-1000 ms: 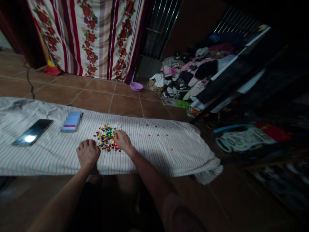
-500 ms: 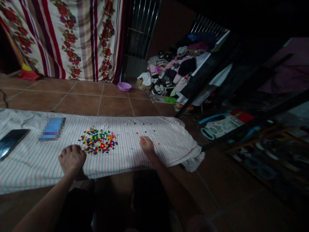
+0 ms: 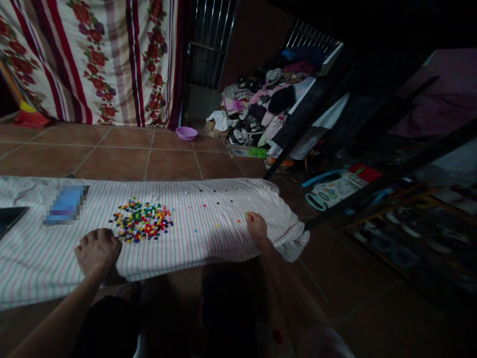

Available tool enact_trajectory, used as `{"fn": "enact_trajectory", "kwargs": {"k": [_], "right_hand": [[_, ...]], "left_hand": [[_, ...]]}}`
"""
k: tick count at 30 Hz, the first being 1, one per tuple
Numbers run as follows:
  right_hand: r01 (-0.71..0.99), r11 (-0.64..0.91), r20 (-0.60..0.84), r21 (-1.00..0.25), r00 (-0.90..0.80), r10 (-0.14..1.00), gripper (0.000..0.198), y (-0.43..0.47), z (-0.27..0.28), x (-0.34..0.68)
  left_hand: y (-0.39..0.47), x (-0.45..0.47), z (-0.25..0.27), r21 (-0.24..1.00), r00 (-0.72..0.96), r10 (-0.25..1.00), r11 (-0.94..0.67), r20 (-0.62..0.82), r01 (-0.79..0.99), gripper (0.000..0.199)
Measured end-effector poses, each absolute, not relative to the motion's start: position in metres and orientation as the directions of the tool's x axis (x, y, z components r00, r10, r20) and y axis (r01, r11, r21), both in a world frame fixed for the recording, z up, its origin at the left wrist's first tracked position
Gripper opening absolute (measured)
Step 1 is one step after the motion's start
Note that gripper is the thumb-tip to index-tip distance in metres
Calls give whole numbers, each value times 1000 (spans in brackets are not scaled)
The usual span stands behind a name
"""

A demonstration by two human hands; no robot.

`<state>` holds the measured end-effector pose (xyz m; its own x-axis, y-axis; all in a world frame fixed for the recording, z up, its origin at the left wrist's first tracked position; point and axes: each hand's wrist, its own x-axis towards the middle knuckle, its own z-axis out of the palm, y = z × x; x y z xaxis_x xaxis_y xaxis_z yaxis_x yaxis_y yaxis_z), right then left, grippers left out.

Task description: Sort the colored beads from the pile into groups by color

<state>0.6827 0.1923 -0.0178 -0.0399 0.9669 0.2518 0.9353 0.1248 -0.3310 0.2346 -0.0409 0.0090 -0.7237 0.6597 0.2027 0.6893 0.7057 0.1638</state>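
A pile of small colourful pieces (image 3: 143,221), like tiny blocks or beads, lies on a striped cloth (image 3: 179,251). My left hand (image 3: 97,250) rests on the cloth at the pile's left edge, back upward, fingers loosely bent and slightly apart; its palm is hidden. My right hand (image 3: 257,227) is over the cloth's right part, thumb and finger pinched on a tiny yellow-green piece (image 3: 247,216). Just left of it lies an orange piece (image 3: 239,221). Farther left are a yellow piece (image 3: 218,225), a blue piece (image 3: 196,230) and a red piece (image 3: 204,205), with several dark ones behind.
A phone with a lit, blurred screen (image 3: 66,205) and a dark phone (image 3: 11,219) lie on the cloth's left side. Beyond, on the tiled floor, stand a purple basin (image 3: 187,133) and a heap of clothes (image 3: 257,107). A dark slanting post (image 3: 288,146) rises at the right.
My right hand has moved right, past the orange piece, still pinching the tiny piece. A yellow piece now shows where the hand was. The view has shifted slightly; my left hand stays by the pile.
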Motion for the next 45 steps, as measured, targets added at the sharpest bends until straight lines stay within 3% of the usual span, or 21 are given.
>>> {"fn": "enact_trajectory", "kwargs": {"k": [9, 23, 45], "right_hand": [[965, 73, 172, -252, -30, 985, 32, 203, -30, 695], [952, 106, 203, -287, -48, 978, 31, 208, -32, 698], [905, 194, 221, -379, -115, 969, 34, 212, -38, 707]], "left_hand": [[-41, 231, 4, 137, -716, 665, 705, 212, 695, 31], [-39, 236, 10, 162, -731, 652, 714, 200, 681, 33], [-32, 235, 2, -24, -805, 575, 816, 144, 578, 38]]}}
